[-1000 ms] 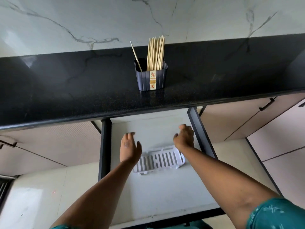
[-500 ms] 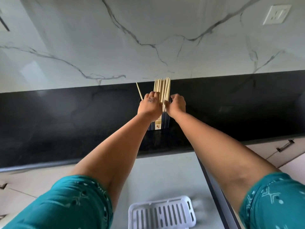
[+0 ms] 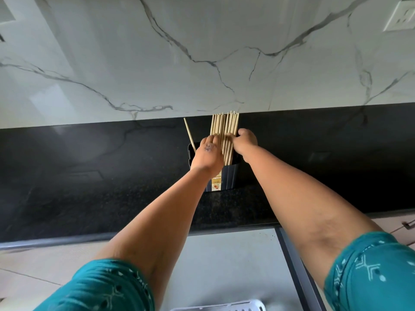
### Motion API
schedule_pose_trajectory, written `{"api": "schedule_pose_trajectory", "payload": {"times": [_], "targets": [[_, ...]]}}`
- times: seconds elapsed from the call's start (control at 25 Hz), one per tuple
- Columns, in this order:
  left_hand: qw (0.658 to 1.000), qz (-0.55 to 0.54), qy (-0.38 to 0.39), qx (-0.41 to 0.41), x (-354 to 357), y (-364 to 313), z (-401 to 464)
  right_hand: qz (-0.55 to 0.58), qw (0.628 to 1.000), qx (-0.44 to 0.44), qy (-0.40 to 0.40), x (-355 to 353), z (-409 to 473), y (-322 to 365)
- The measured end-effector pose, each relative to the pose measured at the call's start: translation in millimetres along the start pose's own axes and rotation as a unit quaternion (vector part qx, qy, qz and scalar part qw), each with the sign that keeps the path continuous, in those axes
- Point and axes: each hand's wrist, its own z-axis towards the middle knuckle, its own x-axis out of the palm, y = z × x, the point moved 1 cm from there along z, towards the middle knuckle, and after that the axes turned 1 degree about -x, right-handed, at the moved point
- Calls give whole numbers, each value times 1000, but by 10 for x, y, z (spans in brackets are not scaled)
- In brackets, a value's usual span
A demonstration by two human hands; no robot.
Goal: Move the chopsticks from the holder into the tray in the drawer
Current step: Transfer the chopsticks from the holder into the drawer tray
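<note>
My left hand (image 3: 207, 154) and right hand (image 3: 244, 142): both up at the bundle of chopsticks (image 3: 224, 133), fingers curled in on it from either side; how firm the pinch is I cannot tell.

Nearest me, low in view: white tray (image 3: 235, 306), only its far rim showing, in the open drawer (image 3: 233, 261).

Farther: black counter (image 3: 112, 187). Dark holder (image 3: 228, 178) upright on it, the bundle standing inside.

One stray chopstick (image 3: 189, 134): leans apart to the left, ungripped.

Handling note: I judge it best to squeeze evenly, lift straight up clear of the rim, keep the holder from tipping, and collect the stray afterwards.
</note>
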Motion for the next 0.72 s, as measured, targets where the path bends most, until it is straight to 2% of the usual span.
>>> {"api": "schedule_pose_trajectory", "payload": {"times": [0.24,0.4,0.6,0.72], "targets": [[999,42,-9,26,20,-121,0,22,999,-7,-38,-102,-55,43],[999,43,15,-18,-11,-260,-17,12,996,-35,-78,-245,-162,142],[999,-34,3,-33,-171,-559,-22,-31,988,-114,-104,-512,-408,436],[983,-158,-36,-82,-345,-737,5,-56,972,-189,-130,-614,-733,690]]}}
